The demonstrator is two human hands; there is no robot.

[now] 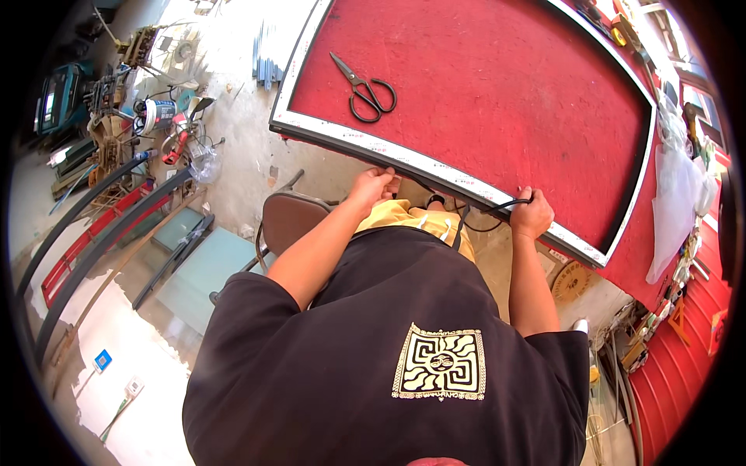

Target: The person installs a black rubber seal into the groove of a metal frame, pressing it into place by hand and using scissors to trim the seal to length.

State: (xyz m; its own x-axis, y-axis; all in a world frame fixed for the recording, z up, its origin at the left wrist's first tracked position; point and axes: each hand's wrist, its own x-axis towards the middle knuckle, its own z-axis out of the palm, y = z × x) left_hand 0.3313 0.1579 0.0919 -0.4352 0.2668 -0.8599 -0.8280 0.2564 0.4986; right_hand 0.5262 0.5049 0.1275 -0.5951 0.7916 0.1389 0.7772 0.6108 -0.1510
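Note:
A large window or door frame, dark with a white film-covered face (435,168), lies on a red-covered table (497,85). My right hand (533,213) is closed around a thin black rubber strip (505,205) at the near side of the frame. Part of that strip hangs in loops below the edge, in front of my yellow shorts. My left hand (374,186) is at the frame's near edge, further left, its fingers pressed together; whatever they pinch is hidden. Black-handled scissors (364,89) rest on the red surface inside the frame, blades pointing to the far left.
Behind my left arm stands a brown chair (291,221). Glass panes (198,268) and long dark bars (101,241) are at the left, with tools piled beyond. Clear plastic sheeting (672,186) hangs at the table's right side, near a red ribbed panel (676,388).

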